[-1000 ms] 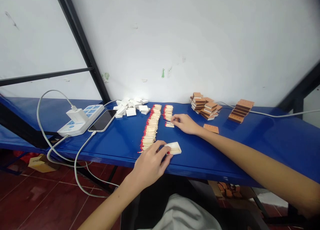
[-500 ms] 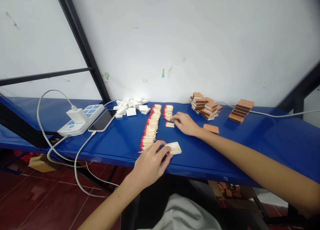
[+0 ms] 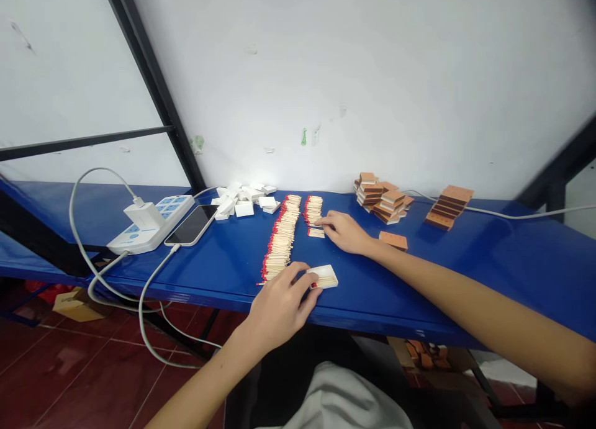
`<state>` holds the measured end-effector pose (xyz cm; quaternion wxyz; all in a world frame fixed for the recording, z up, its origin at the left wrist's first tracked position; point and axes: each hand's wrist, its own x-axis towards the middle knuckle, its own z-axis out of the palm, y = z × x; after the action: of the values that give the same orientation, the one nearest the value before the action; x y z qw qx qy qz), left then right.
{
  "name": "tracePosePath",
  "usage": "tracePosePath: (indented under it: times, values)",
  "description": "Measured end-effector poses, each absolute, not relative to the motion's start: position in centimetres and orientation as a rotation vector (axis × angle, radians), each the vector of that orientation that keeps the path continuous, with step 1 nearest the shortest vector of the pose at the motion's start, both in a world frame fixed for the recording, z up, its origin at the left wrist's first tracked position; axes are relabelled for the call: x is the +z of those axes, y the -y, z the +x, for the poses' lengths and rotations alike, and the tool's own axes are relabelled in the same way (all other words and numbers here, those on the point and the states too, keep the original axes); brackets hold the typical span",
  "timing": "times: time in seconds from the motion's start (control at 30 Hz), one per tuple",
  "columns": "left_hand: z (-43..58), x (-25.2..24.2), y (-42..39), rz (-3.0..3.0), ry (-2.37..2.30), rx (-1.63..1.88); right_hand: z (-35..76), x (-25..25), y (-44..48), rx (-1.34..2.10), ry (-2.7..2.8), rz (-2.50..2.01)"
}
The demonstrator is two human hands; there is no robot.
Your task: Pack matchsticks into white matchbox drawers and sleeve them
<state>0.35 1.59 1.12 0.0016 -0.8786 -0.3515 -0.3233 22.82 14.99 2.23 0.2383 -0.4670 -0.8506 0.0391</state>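
My left hand point(image 3: 279, 305) rests at the front edge of the blue table point(image 3: 223, 261), its fingers curled against a white matchbox tray point(image 3: 324, 276) filled with matches. My right hand point(image 3: 345, 230) reaches farther back, fingertips pinching a small bunch of red-tipped matches point(image 3: 316, 232) below a short row of matches point(image 3: 313, 209). A long row of red-tipped matches point(image 3: 282, 236) lies between the two hands. A single brown matchbox sleeve point(image 3: 393, 239) lies just right of my right wrist.
A pile of empty white trays point(image 3: 244, 200) sits at the back. Brown sleeves are stacked at the back right point(image 3: 382, 199) and farther right point(image 3: 449, 207). A phone point(image 3: 192, 225), a power strip point(image 3: 151, 221) with charger and cables lie left.
My right hand's fingers have shifted slightly on the small bunch of matches. My left hand and the tray have stayed put.
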Motion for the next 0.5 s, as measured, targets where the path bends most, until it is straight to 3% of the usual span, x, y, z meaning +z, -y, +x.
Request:
tracePosePath:
  times: [0.5]
  values:
    - [0.33,1.01,-1.60,-2.756,1.116,-1.025,22.76,2.30,-14.97,0.140,2.310,-1.273]
